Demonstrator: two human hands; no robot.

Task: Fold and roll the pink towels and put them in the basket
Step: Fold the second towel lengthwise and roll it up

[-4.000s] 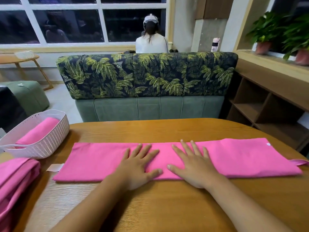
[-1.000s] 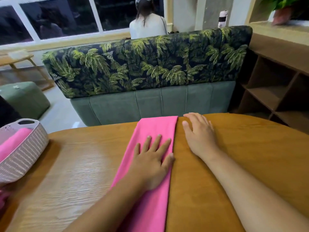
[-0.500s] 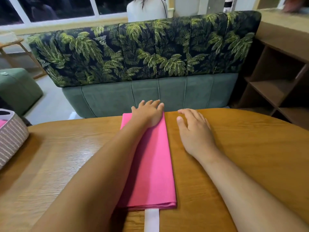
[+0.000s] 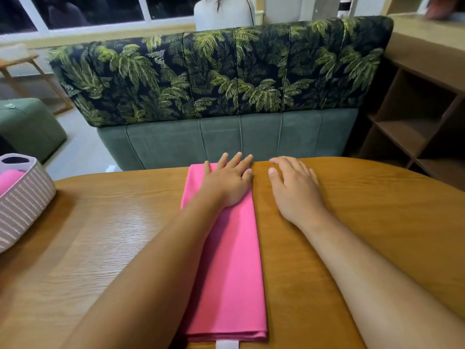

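Indoor light, moderately bright, warm cast. Panes of the window [image 4: 100, 8] dark, faint reflections only. Broad pale sheen on the table [image 4: 120, 222] left of centre; grain washes out there. The basket [image 4: 22, 205] casts a soft shadow to its right. Wide-angle bowing: the sofa [image 4: 226, 71] top and the table's far edge curve. Top right corner smeared; near field sharp.

Left hand [image 4: 230, 183] flat on folded pink towel [image 4: 231, 260], right hand [image 4: 294, 190] flat on table [image 4: 352, 222].
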